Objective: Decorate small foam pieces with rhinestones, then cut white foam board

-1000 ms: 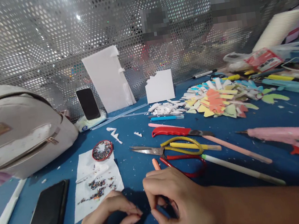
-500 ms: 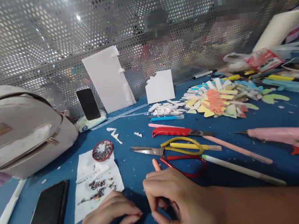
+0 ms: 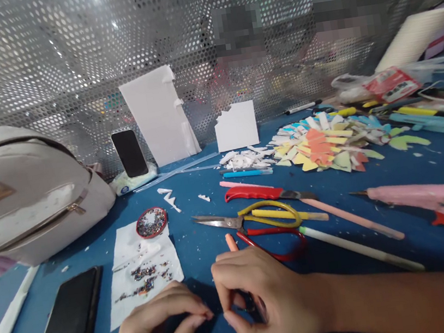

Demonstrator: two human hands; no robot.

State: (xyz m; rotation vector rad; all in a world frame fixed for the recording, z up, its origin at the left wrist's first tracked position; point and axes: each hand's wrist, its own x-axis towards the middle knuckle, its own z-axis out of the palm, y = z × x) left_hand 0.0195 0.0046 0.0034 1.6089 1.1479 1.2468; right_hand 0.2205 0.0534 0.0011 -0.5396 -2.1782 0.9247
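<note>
Still apart, the left hand (image 3: pixel 140 332) pinches beside white paper (image 3: pixel 124 252), right hand (image 3: pixel 271 297) curls near orange stick (image 3: pixel 231 242), contents unclear, work apparently unadvanced.

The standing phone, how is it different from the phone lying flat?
The standing phone is propped up, but the flat phone lies on the blue table. The standing phone has a pale edge; the flat phone has a dark one. The standing phone is farther off, near the wall with holes, while the flat phone is closer, to the left of the left hand. Both are rectangles with dark screens.
</note>
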